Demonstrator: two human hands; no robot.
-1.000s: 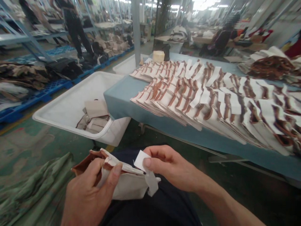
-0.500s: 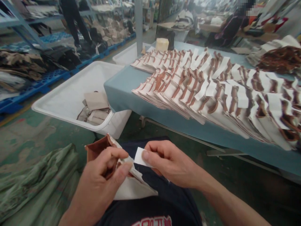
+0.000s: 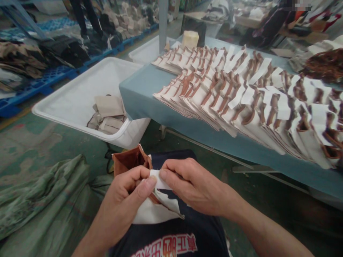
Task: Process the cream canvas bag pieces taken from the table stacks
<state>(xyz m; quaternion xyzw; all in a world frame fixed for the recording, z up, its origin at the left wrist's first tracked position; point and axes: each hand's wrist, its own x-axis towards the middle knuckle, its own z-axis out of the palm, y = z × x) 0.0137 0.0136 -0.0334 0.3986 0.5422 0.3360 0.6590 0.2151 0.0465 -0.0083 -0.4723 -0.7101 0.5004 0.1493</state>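
Over my lap, my left hand [image 3: 134, 194] pinches the edge of a sewn piece, cream-white outside and brown inside, which looks like a boot upper [image 3: 158, 214]. Its brown lining [image 3: 125, 162] gapes above my knuckles. My right hand [image 3: 191, 184] is closed on a small white strip [image 3: 163, 181], thumb on top. The strip's near end lies under my left thumb, against the edge of the piece. The strip's material cannot be made out, and its far end is hidden in my right fingers.
A blue-covered table [image 3: 139, 92] bears rows of similar cream and brown pieces [image 3: 209, 96], many with white strips. To its left stands a white bin [image 3: 66, 96] with beige pieces [image 3: 108, 109] inside. Green cloth [image 3: 61, 200] lies at lower left. People are in the background.
My right hand has brought the white strip to the edge of the piece, where my left thumb now covers its end. The piece has shifted slightly to the right.
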